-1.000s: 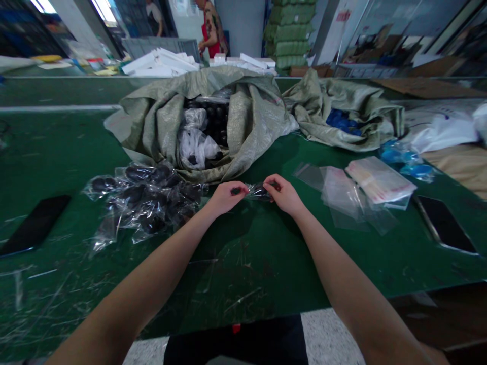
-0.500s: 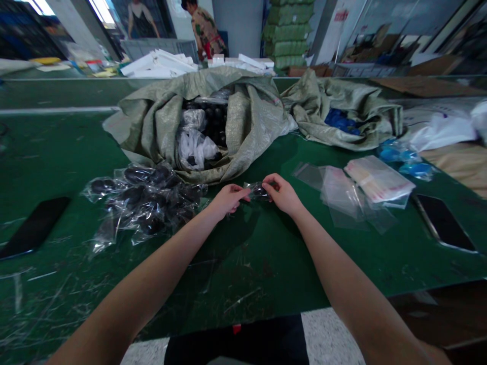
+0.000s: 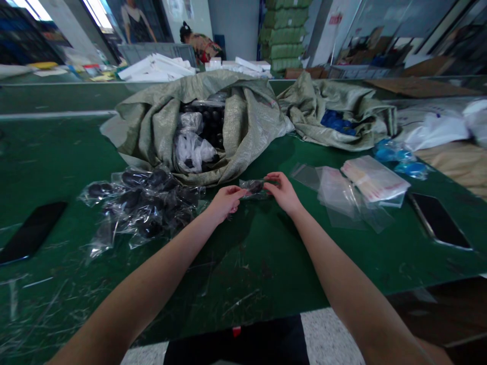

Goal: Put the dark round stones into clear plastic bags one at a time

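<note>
Between my two hands is a small clear plastic bag [image 3: 252, 186] with a dark rounded object inside. My left hand [image 3: 227, 202] pinches the bag's left end between thumb and fingers. At its right end, my right hand [image 3: 282, 193] has thumb and fingertips closed on the edge of the plastic. To the left lies a heap of bagged dark objects [image 3: 146, 203]. A stack of flat clear bags [image 3: 375, 177] rests to the right, with looser ones beside it.
Behind my hands a large woven sack [image 3: 247, 126] gapes open, dark pieces inside. A second sack [image 3: 304, 109] holds blue items. Phones lie at left [image 3: 32, 230] and right [image 3: 439, 220]. Blue bagged pieces [image 3: 411, 170] sit at right. Two people are in the background.
The bag has turned slightly between my fingers and its dark content shows more. Both hands stay almost in place. A person in the background has bent down.
</note>
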`<state>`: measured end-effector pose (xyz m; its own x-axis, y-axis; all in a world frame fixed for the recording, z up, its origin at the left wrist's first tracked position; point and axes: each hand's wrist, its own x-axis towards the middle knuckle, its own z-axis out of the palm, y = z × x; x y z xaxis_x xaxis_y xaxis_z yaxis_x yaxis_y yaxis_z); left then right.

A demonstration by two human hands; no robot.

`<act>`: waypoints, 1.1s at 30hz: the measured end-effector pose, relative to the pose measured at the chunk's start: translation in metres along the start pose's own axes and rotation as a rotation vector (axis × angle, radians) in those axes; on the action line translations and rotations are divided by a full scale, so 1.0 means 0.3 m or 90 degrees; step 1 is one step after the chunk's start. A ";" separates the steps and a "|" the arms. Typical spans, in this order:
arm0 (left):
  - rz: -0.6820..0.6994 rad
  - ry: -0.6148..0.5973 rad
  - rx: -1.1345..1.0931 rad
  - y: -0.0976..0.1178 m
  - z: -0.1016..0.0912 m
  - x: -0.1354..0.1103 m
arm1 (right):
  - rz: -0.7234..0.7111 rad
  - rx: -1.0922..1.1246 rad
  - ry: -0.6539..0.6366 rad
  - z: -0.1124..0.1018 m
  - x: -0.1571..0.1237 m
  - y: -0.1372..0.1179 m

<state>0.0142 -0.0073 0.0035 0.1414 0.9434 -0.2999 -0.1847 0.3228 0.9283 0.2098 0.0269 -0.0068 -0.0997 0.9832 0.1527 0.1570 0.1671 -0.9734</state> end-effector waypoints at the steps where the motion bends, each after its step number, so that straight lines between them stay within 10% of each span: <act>1: 0.010 -0.002 -0.002 0.000 0.001 0.000 | 0.016 -0.001 0.028 -0.004 0.003 -0.003; 11: 0.063 0.005 -0.018 -0.025 0.009 0.002 | 0.174 0.194 0.027 0.022 -0.010 -0.041; 33: 0.116 -0.021 -0.207 -0.005 0.037 -0.013 | 0.064 0.167 0.082 0.059 -0.033 -0.029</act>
<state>0.0249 -0.0122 0.0057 0.1078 0.9863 -0.1250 -0.5081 0.1627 0.8458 0.1922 0.0143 -0.0028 0.0316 0.9979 0.0569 -0.1007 0.0598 -0.9931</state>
